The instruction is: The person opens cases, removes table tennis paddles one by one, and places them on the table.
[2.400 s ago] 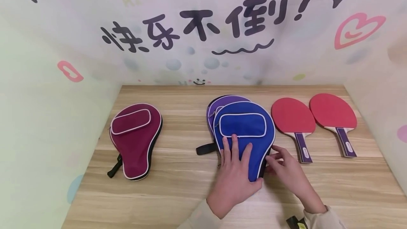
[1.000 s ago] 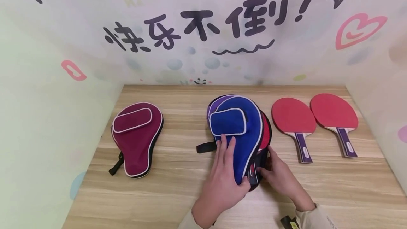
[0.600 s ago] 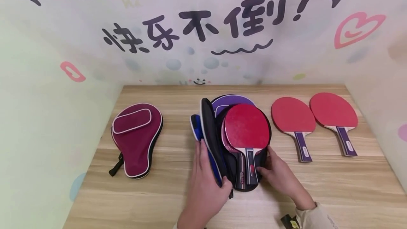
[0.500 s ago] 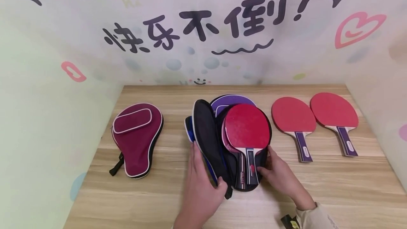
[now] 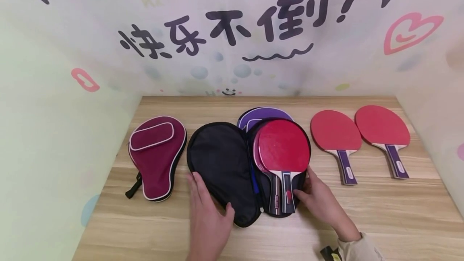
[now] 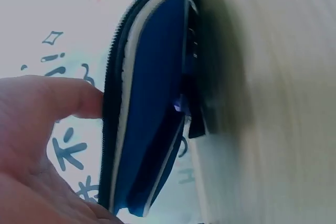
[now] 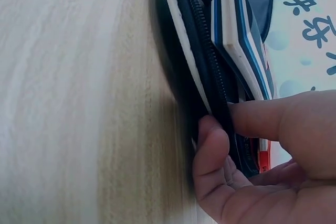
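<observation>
A person's right grip (image 5: 319,198) pinches the zip-edged rim (image 7: 203,40) of an open blue case (image 5: 263,192), while the left grip (image 5: 210,212) stands with fingers and thumb apart, touching the edge of its black-lined flap (image 5: 222,156). In the case half just beside the right grip lie an upper red paddle (image 5: 284,146) and a second paddle (image 5: 274,200) partly beneath it. Laying the case open seems the step in hand, best done with the rim pinned steady at the right grip and the flap lowered flat by its outer edge, gently enough that the stacked paddles do not slide. The left wrist view hides the fingertips, so how firmly they bear the flap cannot be told. The pale wood-grain tabletop (image 5: 145,233) also carries a maroon case (image 5: 156,168) to the left of the left grip, a purple case (image 5: 268,113) beyond both grips, partly covered by the open one, and two loose red paddles (image 5: 335,130) to the right of the right grip. Farther off stands a pale wall (image 5: 181,75) bearing dark lettering (image 5: 224,14).
</observation>
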Available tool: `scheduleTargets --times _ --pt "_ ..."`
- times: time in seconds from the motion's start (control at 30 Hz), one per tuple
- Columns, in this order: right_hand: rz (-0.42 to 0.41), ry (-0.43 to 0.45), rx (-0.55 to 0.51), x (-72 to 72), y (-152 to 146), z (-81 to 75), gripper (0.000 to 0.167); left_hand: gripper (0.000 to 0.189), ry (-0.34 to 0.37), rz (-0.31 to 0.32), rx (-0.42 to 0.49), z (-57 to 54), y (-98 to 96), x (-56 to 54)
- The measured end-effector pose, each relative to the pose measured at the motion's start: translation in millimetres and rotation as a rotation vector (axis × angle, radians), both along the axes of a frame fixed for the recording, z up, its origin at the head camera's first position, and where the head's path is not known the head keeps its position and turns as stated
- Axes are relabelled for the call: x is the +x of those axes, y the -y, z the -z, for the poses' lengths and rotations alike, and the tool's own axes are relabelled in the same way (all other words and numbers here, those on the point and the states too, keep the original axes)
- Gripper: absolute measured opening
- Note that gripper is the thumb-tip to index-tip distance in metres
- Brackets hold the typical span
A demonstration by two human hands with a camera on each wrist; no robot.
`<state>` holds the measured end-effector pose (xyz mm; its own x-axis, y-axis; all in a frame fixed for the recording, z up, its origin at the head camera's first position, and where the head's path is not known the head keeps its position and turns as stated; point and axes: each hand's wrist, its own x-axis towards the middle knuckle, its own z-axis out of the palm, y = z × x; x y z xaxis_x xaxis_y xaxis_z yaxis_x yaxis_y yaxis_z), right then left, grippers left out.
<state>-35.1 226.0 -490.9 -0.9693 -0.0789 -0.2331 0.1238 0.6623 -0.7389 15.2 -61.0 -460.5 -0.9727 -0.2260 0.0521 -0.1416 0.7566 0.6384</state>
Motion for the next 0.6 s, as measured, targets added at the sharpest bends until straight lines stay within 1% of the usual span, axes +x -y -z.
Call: scheduleTargets --times 0.1,0.17,0.27,0.37,0.4,0.5,0.6 --pt "0.011 -0.009 0.004 1.0 -1.1 1.0 0.093 0.116 0.036 0.018 -0.029 4.3 2.3 -3.0" --pt "0.019 -0.013 0.010 1.6 -1.1 2.1 0.093 0.112 0.053 0.035 -0.072 7.4 4.1 -5.3" --pt "0.032 -0.012 0.011 2.6 -1.3 3.3 0.093 0.105 0.044 0.069 -0.163 13.9 6.4 -8.6" --pt "0.045 -0.013 0.015 3.5 -1.6 4.3 0.091 0.097 0.006 0.116 -0.234 20.4 7.9 -10.7" --pt "0.047 -0.014 0.015 3.8 -1.6 4.5 0.091 0.095 -0.002 0.134 -0.240 22.1 8.2 -11.0" --pt "0.057 -0.016 0.024 5.6 -1.5 3.4 0.090 0.090 0.012 0.194 -0.242 25.9 8.4 -12.1" --pt "0.066 -0.047 0.078 11.7 0.0 -2.7 0.083 0.091 0.065 0.259 -0.213 28.1 8.1 -13.0"
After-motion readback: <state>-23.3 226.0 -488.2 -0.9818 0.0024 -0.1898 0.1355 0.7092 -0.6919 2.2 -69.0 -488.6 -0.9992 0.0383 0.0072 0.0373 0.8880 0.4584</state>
